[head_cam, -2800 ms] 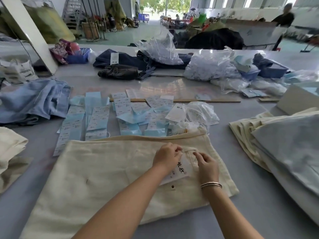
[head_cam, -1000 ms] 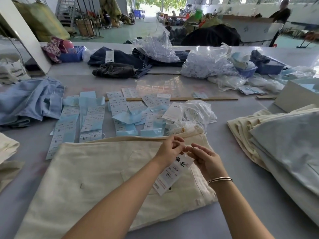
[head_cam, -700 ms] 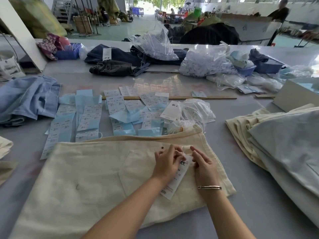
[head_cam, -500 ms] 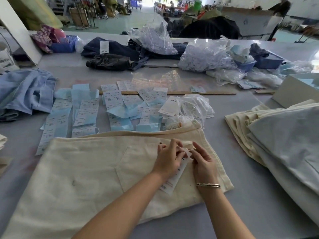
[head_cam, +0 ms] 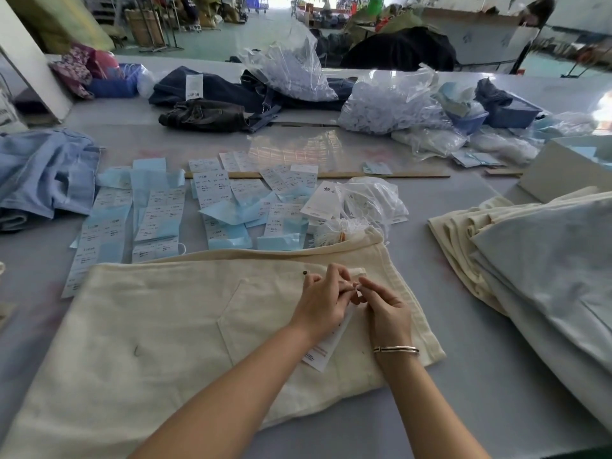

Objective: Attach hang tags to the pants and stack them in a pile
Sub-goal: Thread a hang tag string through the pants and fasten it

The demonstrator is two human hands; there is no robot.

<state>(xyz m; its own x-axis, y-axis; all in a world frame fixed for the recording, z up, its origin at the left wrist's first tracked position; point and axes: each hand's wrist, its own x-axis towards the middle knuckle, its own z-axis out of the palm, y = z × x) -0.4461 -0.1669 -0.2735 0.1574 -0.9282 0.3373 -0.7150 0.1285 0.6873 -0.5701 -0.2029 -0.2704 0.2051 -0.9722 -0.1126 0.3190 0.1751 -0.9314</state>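
Cream pants [head_cam: 159,332] lie flat on the grey table in front of me, waistband to the right. My left hand [head_cam: 323,301] and my right hand [head_cam: 385,308] meet near the belt loop at the waistband. Both pinch the thin white string [head_cam: 357,286] of a white hang tag [head_cam: 323,351]. The tag lies on the pants, half hidden under my left wrist. A pile of cream and pale pants [head_cam: 530,260] sits at the right.
Blue and white label sheets [head_cam: 155,210] and a clear bag of tags [head_cam: 367,200] lie just beyond the pants. Light blue jeans [head_cam: 43,173] are at the left. Dark jeans [head_cam: 205,104], plastic bags [head_cam: 387,104] and blue bins [head_cam: 510,111] fill the far side.
The tag was lifted off the pants a second ago, then laid back down. Both hands now work the string at the belt loop, closer together.
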